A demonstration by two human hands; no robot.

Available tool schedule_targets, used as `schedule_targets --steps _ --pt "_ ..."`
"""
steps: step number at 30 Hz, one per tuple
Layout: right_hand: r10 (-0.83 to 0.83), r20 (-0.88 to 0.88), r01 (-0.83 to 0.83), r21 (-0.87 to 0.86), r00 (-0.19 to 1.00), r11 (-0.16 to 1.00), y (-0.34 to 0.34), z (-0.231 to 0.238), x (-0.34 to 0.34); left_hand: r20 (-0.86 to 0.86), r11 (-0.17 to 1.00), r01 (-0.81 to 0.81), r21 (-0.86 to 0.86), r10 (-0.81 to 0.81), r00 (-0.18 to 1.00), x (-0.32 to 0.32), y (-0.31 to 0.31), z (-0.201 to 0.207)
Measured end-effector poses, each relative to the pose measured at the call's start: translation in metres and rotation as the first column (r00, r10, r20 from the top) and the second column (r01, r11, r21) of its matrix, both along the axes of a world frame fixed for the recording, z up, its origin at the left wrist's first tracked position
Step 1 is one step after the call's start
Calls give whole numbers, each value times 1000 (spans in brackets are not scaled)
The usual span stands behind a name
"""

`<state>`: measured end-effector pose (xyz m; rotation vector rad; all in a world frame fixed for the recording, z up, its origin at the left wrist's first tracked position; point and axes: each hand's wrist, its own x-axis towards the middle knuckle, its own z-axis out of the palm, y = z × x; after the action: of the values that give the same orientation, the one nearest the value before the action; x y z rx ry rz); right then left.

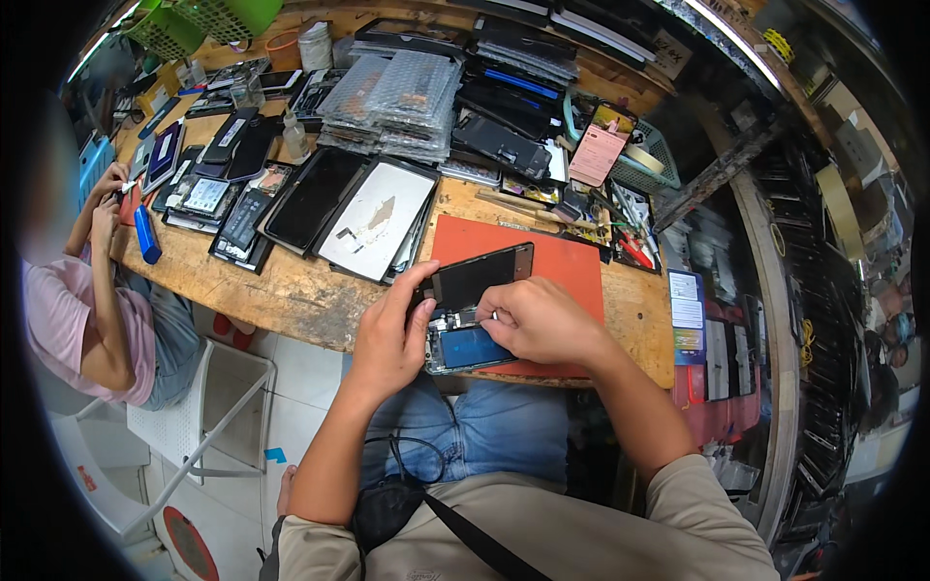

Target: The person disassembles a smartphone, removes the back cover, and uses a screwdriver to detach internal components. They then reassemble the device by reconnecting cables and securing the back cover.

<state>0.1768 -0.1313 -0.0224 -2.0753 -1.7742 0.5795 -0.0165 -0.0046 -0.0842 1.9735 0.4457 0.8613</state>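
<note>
Seen from above, at six o'clock: blue-jeaned lap and beige shirt with a black strap. Just beyond, left hand [390,334] curled around the left edge of an opened dark smartphone [472,329], thumb up along its lifted black screen panel [481,275], blue inner parts showing. Right hand [536,321] at three o'clock of the phone, fingertips [496,316] pinched close on something too small to make out, touching the phone's middle. Underneath, an orange rectangular work mat [567,261] on a worn wooden bench [291,290]. At eleven o'clock, a white-backed tablet panel [380,220]; farther, stacked bubble-wrapped parts [392,97]. At nine o'clock, a seated person in pink [77,310].
</note>
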Motion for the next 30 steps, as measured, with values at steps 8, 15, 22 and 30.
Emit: schedule_targets --steps 8,15,22,30 --pt "-70 -79 66 -45 994 997 5 3 -14 3 1000 -7 2 7 1000 -1 1 0" --pt "-58 -53 59 8 997 998 -1 -1 -15 38 997 -27 78 25 999 2 2 -5" --pt "29 -56 -33 -69 998 997 13 -8 0 -22 1000 -4 -12 4 1000 -1 0 3" --pt "90 -8 -91 -79 996 993 21 -8 5 -5 998 6 -58 -6 1000 0 2 1"
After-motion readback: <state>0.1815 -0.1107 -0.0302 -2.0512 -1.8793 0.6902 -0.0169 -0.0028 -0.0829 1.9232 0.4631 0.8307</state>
